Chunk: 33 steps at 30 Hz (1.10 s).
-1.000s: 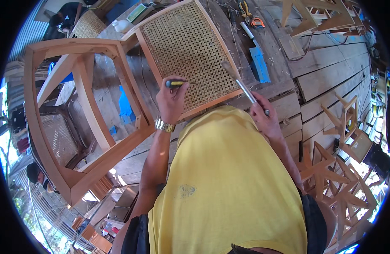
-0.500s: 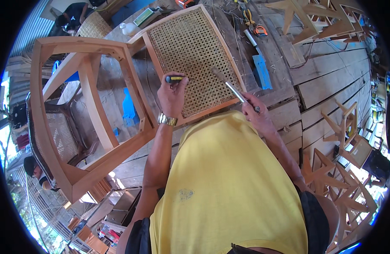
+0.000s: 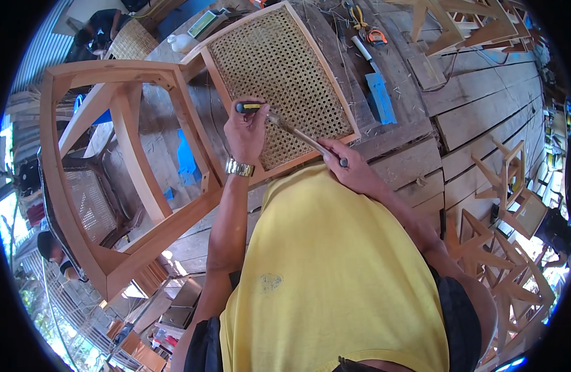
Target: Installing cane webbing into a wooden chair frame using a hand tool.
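My left hand [image 3: 245, 133], with a metal watch at the wrist, is closed around a tool with a black-and-yellow handle [image 3: 249, 107]. Its working end is hidden by the fingers. It is over the left part of a woven cane panel [image 3: 298, 68] set in a wooden chair frame [image 3: 146, 155]. My right hand [image 3: 347, 164] grips the rear of a hammer [image 3: 301, 136] with a long silvery shaft. The hammer's blurred head is beside my left fingertips; whether it touches them or the other tool, I cannot tell. The chair lies on a wooden work surface.
Blue pieces [image 3: 380, 98] lie right of the panel and inside the chair frame. Pliers [image 3: 358, 17] and an orange tape measure [image 3: 376, 37] are farther back. Unfinished wooden chair frames [image 3: 505, 177] stand at the right. A co-worker [image 3: 102, 31] is at the far left.
My right hand and the hammer have swung left, bringing its head from the panel's middle to beside my left hand. My left hand has shifted slightly left and up in view.
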{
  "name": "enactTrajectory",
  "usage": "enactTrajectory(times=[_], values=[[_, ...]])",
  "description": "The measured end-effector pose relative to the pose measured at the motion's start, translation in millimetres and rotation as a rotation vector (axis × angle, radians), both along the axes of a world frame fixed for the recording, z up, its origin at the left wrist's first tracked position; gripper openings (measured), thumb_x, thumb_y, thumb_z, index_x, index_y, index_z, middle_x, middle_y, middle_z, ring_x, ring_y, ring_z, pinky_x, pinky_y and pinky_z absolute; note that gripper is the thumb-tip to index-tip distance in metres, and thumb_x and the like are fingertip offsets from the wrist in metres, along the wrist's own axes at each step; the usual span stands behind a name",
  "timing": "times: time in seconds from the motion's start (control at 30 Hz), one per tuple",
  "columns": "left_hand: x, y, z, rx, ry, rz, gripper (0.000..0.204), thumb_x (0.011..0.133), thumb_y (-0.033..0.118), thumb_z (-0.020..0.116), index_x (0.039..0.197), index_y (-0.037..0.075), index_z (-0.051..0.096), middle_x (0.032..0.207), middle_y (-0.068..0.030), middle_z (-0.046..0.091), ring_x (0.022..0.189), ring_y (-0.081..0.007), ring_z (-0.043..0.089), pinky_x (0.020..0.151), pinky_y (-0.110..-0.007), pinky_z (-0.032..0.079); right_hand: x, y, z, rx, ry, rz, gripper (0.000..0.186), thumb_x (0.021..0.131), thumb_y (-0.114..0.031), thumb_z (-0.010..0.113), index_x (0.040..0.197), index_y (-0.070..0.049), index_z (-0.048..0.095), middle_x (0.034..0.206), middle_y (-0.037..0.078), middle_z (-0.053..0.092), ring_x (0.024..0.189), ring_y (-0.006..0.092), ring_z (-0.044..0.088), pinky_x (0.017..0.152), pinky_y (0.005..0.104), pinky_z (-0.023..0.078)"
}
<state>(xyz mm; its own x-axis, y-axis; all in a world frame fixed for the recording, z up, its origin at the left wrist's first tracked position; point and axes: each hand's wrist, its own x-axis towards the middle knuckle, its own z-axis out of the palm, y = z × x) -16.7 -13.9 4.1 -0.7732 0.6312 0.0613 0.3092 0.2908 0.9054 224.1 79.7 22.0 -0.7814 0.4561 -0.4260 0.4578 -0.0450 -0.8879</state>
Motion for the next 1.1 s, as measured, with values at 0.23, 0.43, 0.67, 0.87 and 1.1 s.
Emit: enactTrajectory(times=[0.23, 0.43, 0.67, 0.87, 1.1], values=[[-2.4, 1.6, -1.6, -0.071, -0.002, -0.023, 0.019, 0.089, 0.011, 0.078, 0.104, 0.008, 0.065, 0.09, 0.0027, 0.071, 0.074, -0.0019, 0.057, 0.067, -0.021, 0.049, 11.4, 3.5, -11.3, 0.036, 0.097, 0.132, 0.039, 0.1, -0.02, 0.054, 0.135, -0.003, 0.054, 0.115, 0.015, 0.067, 0.099, 0.0244, 0.065, 0.089, 0.0358, 0.05], [3.6, 2.1, -9.3, -0.047, 0.032, -0.055, 0.018, 0.09, 0.011, 0.077, 0.104, 0.009, 0.066, 0.087, 0.0029, 0.069, 0.072, -0.0022, 0.056, 0.065, -0.02, 0.047, -1.0, 7.0, -3.6, -0.024, 0.003, 0.095, 0.038, 0.1, -0.02, 0.054, 0.134, -0.003, 0.054, 0.114, 0.015, 0.068, 0.1, 0.0257, 0.066, 0.089, 0.037, 0.05], [-12.1, 4.6, -12.4, 0.003, 0.013, 0.036, 0.018, 0.09, 0.013, 0.077, 0.103, 0.008, 0.067, 0.089, 0.002, 0.071, 0.074, -0.0034, 0.059, 0.067, -0.021, 0.049, 1.9, 9.1, -13.3, 0.013, 0.108, 0.102, 0.038, 0.101, -0.017, 0.054, 0.137, -0.003, 0.055, 0.107, 0.006, 0.064, 0.087, 0.0115, 0.056, 0.078, 0.0282, 0.047], [-11.7, 8.9, -4.1, -0.001, 0.011, 0.042, 0.019, 0.09, 0.014, 0.078, 0.104, 0.008, 0.067, 0.092, 0.0013, 0.072, 0.078, -0.004, 0.061, 0.07, -0.022, 0.05, -4.2, 11.3, -8.4, 0.018, 0.024, -0.024, 0.035, 0.101, -0.017, 0.054, 0.133, -0.003, 0.056, 0.108, 0.011, 0.067, 0.092, 0.0193, 0.064, 0.083, 0.0326, 0.05], [-22.6, 10.7, -10.0, 0.034, 0.031, 0.095, 0.022, 0.09, 0.014, 0.077, 0.106, 0.007, 0.064, 0.091, -0.002, 0.074, 0.075, -0.0069, 0.064, 0.07, -0.025, 0.053, 2.7, 11.4, -18.2, -0.007, 0.152, -0.131, 0.033, 0.102, -0.013, 0.053, 0.134, -0.003, 0.056, 0.088, -0.001, 0.058, 0.076, 0.0062, 0.05, 0.068, 0.0227, 0.042]])
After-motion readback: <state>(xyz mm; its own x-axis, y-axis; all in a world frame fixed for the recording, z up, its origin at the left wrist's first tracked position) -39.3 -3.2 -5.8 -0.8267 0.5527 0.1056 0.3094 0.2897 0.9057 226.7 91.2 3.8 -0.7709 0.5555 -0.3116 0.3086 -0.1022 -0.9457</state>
